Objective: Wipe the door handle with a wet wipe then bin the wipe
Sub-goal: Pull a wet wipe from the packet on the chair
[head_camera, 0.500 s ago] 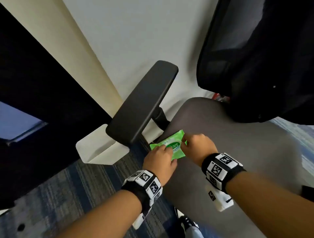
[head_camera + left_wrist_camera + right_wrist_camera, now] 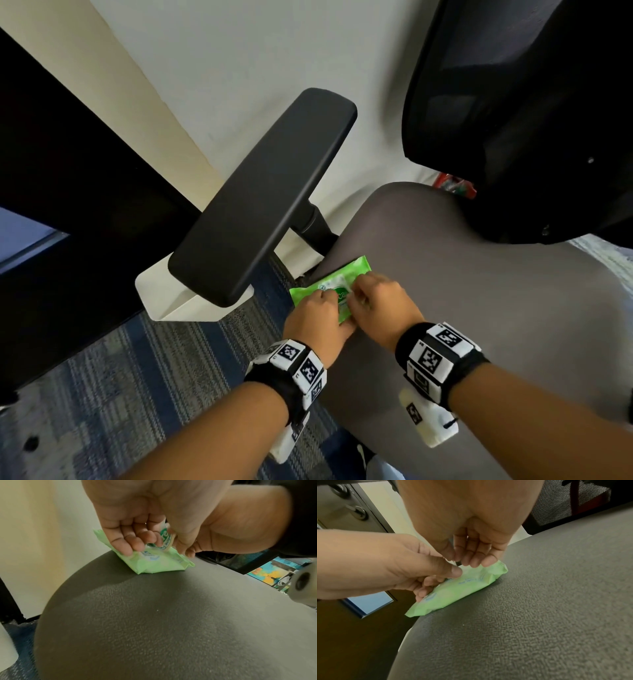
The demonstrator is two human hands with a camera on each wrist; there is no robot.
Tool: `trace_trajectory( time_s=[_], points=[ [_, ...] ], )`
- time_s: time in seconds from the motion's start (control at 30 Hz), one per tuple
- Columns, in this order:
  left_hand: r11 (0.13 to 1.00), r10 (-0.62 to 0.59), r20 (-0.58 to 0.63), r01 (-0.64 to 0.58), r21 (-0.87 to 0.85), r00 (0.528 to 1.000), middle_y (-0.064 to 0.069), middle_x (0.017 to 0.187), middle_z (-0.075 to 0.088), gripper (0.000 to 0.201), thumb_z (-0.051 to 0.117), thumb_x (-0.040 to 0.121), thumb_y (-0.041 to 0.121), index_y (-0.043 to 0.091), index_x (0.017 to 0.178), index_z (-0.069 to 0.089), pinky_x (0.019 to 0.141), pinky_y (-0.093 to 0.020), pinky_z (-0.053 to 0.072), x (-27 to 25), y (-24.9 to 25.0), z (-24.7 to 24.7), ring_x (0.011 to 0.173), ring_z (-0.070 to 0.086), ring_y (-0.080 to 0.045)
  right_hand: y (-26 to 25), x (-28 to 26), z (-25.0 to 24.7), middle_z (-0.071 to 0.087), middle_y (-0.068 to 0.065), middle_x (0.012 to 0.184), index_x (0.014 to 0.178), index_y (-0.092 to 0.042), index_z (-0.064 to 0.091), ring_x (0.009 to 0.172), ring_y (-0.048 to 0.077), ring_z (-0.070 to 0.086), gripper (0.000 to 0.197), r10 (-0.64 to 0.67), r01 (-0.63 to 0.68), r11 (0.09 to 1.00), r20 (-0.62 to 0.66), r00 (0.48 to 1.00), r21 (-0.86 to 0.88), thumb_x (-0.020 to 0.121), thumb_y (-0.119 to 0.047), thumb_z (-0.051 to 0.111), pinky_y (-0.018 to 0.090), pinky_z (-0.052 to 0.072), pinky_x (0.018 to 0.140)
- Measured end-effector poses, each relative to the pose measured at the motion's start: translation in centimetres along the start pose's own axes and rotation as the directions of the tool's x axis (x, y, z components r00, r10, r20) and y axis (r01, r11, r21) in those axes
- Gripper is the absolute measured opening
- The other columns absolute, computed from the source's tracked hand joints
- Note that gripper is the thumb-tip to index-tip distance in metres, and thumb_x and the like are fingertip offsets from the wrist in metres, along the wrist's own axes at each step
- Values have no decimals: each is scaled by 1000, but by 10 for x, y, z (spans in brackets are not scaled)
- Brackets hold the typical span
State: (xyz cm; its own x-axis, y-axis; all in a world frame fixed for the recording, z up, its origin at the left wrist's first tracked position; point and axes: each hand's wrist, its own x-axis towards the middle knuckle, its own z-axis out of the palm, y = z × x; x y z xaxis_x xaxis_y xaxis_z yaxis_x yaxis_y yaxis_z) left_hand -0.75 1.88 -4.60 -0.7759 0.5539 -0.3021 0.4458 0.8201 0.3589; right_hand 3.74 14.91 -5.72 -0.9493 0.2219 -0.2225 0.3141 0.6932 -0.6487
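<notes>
At frame centre, the left hand [image 2: 317, 317] steadies the green plastic wipe pack [image 2: 356, 269]; the right hand [image 2: 382, 305] pinches its label flap [image 2: 167, 538]. Opening step; next, I think, draw one wipe out.

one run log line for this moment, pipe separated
stage: opening wipe pack | pack: on chair seat | left hand: steadies pack | right hand: peels flap

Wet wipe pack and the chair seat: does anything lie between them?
Nothing. The wet wipe pack rests directly on the chair seat near its edge, as both wrist views show.
</notes>
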Motion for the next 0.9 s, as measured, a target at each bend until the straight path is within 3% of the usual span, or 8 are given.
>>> trace_trajectory(
  time_s=[0.1, 0.23, 0.4, 0.6, 0.77, 0.9],
  points=[
    [1000, -17, 25, 17, -20, 1000, -11, 108, 60, 34, 57, 85, 36, 9, 105, 54, 72, -37, 45, 3, 0, -2, 99, 58, -31, -4, -6, -2, 49, -6, 78, 79, -11, 62, 75, 14, 47, 12, -122, 122, 988, -11, 992, 95, 84, -21, 58, 26, 44, 66],
    [993, -19, 7, 20, -116, 1000, -12, 105, 63, 27, 48, 91, 32, 12, 107, 58, 75, -43, 51, 4, -7, 0, 97, 60, -33, -6, -7, -7, 57, -2, 87, 85, -14, 65, 84, 17, 54, 18, -117, 109, 982, 43, 992, 154, 79, -23, 50, 27, 46, 73],
    [971, -29, -78, 10, -238, 997, -16, 105, 59, 29, 48, 93, 25, 2, 106, 61, 80, -39, 48, 1, -10, 3, 95, 57, -33, -4, -2, -3, 61, 6, 101, 99, -9, 69, 87, 26, 60, 21, -88, 93, 993, 69, 994, -73, 88, -16, 52, 31, 48, 71],
    [958, -50, -116, 15, -285, 992, -17, 102, 55, 26, 50, 93, 21, -2, 99, 60, 75, -37, 42, -2, -15, 3, 90, 55, -33, -5, 1, 4, 58, 12, 84, 82, -6, 69, 79, 35, 60, 21, -151, 172, 948, 98, 984, -268, 89, -16, 52, 32, 40, 56],
    [949, -47, -129, 4, -315, 991, -17, 102, 55, 25, 49, 94, 21, -1, 100, 59, 76, -38, 45, -3, -17, 2, 90, 56, -33, -16, 3, 5, 59, 9, 99, 102, -9, 65, 95, 29, 58, 25, -109, 147, 940, 137, 985, -308, 94, -21, 45, 35, 48, 68],
    [947, -41, -140, -7, -322, 989, -16, 102, 55, 26, 51, 94, 22, -2, 100, 59, 71, -31, 39, -5, -18, 2, 87, 56, -32, -20, 9, 9, 57, 10, 104, 102, -6, 62, 101, 29, 57, 23, -38, 80, 951, 143, 989, -297, 94, -19, 45, 35, 47, 71]
  ],
)
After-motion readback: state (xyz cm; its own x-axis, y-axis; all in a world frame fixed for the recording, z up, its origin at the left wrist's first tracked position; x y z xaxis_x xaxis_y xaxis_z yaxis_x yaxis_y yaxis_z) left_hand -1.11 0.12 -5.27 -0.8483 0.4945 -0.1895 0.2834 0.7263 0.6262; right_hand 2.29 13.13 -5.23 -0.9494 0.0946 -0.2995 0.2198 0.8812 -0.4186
